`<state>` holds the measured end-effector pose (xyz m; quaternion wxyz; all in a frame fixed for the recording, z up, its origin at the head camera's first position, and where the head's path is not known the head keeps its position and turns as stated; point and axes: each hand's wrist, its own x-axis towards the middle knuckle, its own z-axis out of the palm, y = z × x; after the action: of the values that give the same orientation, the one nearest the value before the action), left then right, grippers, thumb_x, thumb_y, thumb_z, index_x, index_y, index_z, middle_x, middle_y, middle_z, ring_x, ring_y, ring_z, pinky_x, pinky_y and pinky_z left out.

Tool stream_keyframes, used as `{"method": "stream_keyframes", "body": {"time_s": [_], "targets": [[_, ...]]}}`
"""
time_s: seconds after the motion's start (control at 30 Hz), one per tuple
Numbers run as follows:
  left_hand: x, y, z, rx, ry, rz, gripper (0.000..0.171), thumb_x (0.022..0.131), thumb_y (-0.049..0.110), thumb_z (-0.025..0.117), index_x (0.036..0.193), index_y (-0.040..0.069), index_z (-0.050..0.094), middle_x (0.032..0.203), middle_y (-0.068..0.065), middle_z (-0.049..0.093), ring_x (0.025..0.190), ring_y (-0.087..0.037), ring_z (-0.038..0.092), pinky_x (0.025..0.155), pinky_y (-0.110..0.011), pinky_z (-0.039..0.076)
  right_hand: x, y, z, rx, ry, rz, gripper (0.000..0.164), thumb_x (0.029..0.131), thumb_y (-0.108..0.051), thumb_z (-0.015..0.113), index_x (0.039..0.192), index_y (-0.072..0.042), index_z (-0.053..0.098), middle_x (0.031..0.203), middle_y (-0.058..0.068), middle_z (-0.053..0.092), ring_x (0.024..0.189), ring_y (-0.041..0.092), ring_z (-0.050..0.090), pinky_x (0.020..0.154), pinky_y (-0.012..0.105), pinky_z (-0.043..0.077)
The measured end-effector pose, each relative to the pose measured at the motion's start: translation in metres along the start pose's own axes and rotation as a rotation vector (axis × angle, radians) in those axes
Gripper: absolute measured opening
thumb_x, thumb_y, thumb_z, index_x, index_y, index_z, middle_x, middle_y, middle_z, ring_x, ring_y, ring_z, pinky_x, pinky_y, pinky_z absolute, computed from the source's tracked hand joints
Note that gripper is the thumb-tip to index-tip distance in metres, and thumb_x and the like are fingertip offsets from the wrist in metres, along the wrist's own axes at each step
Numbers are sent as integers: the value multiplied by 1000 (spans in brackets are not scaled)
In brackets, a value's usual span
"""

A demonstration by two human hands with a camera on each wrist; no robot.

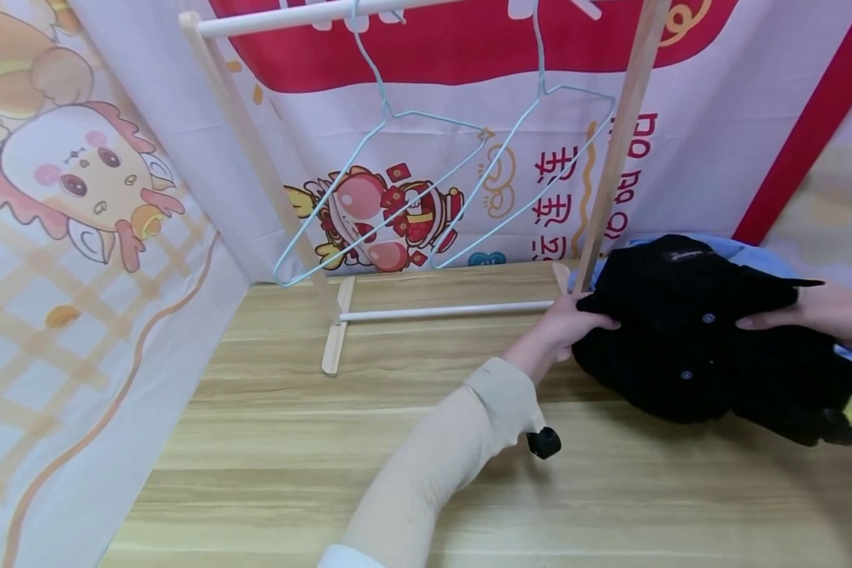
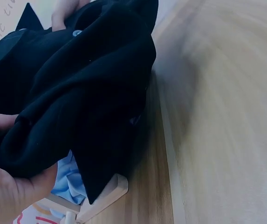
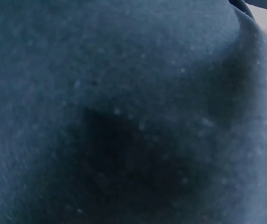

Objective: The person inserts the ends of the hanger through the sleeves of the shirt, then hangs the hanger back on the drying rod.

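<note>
A black button-up shirt point(image 1: 653, 347) is bunched up at the right of the table, its collar label and pale buttons showing. My left hand point(image 1: 562, 325) grips its left edge, thumb on top of the cloth. On the other side, my right hand point(image 1: 809, 314) holds the shirt with its thumb over the fabric; the rest of those fingers are hidden. In the left wrist view a pointed corner of the shirt point(image 2: 96, 88) hangs beside the thumb. Dark cloth point(image 3: 124, 93) fills nearly all of the right wrist view.
Behind the shirt lies light blue clothing point(image 1: 752, 256). A wooden rack point(image 1: 621, 150) stands at the back of the table point(image 1: 277, 465), with two light blue hangers point(image 1: 379, 126) on its top rail and a low white bar point(image 1: 447, 311). Printed cloth walls enclose the back and left.
</note>
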<state>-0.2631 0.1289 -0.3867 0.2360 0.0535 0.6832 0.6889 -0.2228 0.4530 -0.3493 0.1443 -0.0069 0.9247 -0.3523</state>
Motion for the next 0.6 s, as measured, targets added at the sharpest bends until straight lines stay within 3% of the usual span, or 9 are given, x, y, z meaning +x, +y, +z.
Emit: {"method": "stream_keyframes", "body": {"time_s": [0.2, 0.37, 0.5, 0.6], "targets": [[-11, 4, -6, -152, -84, -21, 33, 85, -5, 75, 114, 8, 70, 100, 0, 65, 81, -15, 63, 79, -32, 58, -4, -12, 3, 8, -10, -30, 105, 97, -27, 72, 161, 1, -8, 152, 40, 11, 127, 60, 18, 94, 83, 25], [-21, 9, -15, -213, -141, -59, 23, 88, -3, 72, 106, 8, 65, 95, -4, 69, 81, -19, 67, 79, -36, 59, -6, -23, 8, 20, -34, -28, 101, 97, -29, 71, 160, 4, 0, 152, 38, 17, 126, 56, 23, 98, 80, 30], [-29, 8, -28, -206, -172, -46, 17, 90, -5, 69, 101, 7, 64, 94, -4, 68, 80, -18, 66, 76, -32, 59, -5, -32, 16, 35, -68, -55, 89, 97, -28, 71, 158, 3, 15, 151, 34, 31, 119, 35, 46, 95, 59, 51], [-35, 6, -36, -206, -178, -38, 16, 90, -7, 67, 98, 7, 63, 93, -3, 67, 80, -17, 65, 73, -29, 57, -6, -40, 24, 32, -97, -63, 76, 99, -28, 68, 154, 4, 27, 148, 29, 42, 109, 14, 57, 86, 38, 57]]}}
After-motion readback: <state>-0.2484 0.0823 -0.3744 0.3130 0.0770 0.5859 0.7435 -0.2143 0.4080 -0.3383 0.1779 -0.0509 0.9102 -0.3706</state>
